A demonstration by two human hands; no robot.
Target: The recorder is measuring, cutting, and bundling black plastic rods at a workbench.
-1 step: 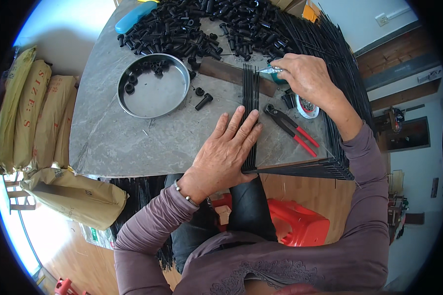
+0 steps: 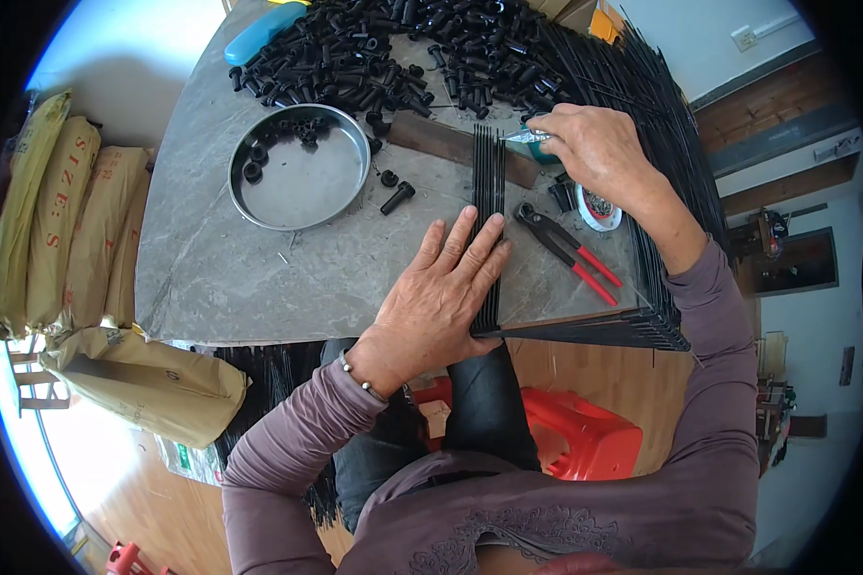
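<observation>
My left hand [image 2: 443,278] lies flat across a row of thin black rods [image 2: 489,172], fingers stretched out, pressing them on the grey table [image 2: 221,268]. The rods' far ends rest over a flat brown bar [image 2: 431,141]. At those ends my right hand [image 2: 596,149] pinches a small tube with a pale pointed tip [image 2: 523,137]; the tip is close to the rods. Most of the tube is hidden by the fingers, with something green behind it. Red-handled pincers [image 2: 568,251] lie right of the rods. A small white dish [image 2: 599,209] with tiny bits sits under my right wrist.
A round metal tray [image 2: 297,187] with black nuts stands at the left, near a loose black bolt [image 2: 397,197]. A heap of black bolts [image 2: 355,67] covers the back. Many long black rods [image 2: 633,105] line the right edge. A red stool [image 2: 585,436] stands below.
</observation>
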